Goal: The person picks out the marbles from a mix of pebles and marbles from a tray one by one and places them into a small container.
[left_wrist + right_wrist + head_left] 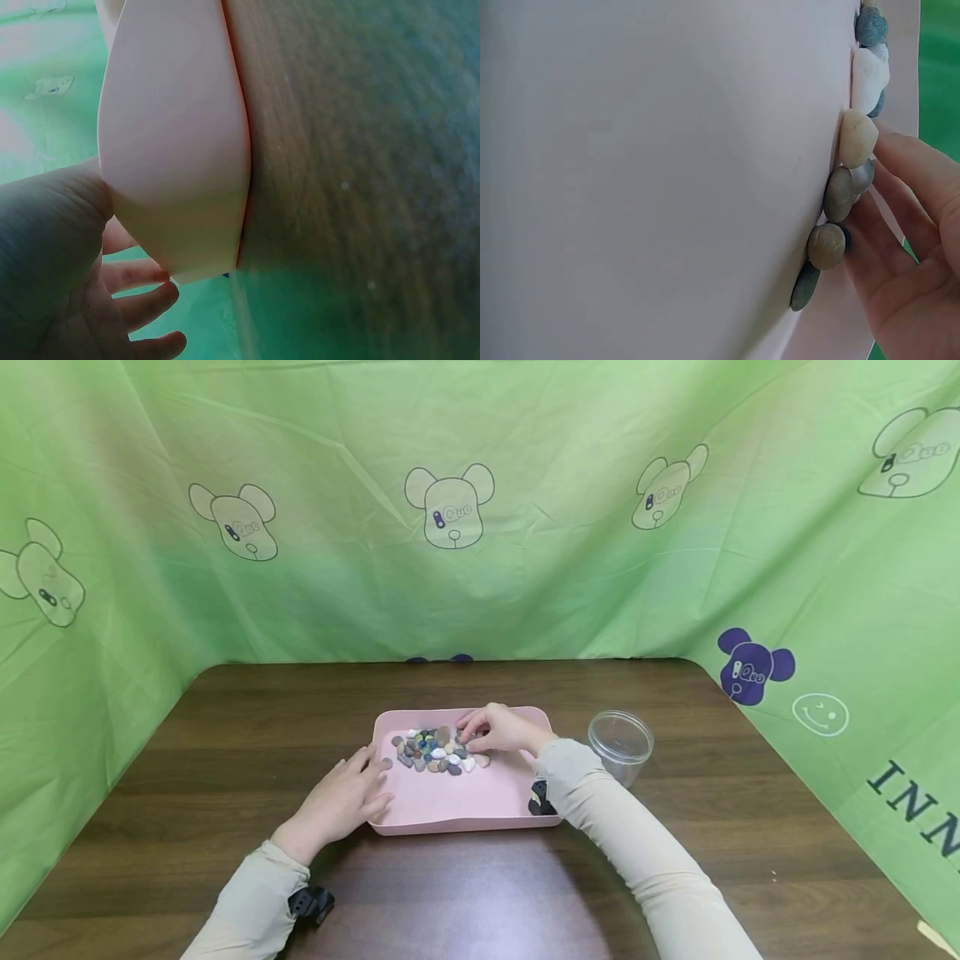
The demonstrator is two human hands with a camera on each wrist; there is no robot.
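A shallow pink tray [457, 802] lies on the wooden table with many small stones [431, 752] clustered toward its back: grey, white, tan and a few bluish or green glassy ones. My left hand [337, 797] holds the tray's near left part, thumb over the rim and the other fingers outside the wall [172, 120]. Over the right part of the pile, my right hand [502, 728] reaches down, thumb and fingertips among the stones. In the right wrist view, a cream stone [859, 139] and a brown stone [827, 247] partly hide those fingertips, so I cannot tell whether they pinch one.
A clear round jar [621, 743], open at the top, stands just right of the tray, partly behind my right sleeve [630, 835]. Green cloth [450, 593] with printed bear heads hangs behind and beside the table [255, 727].
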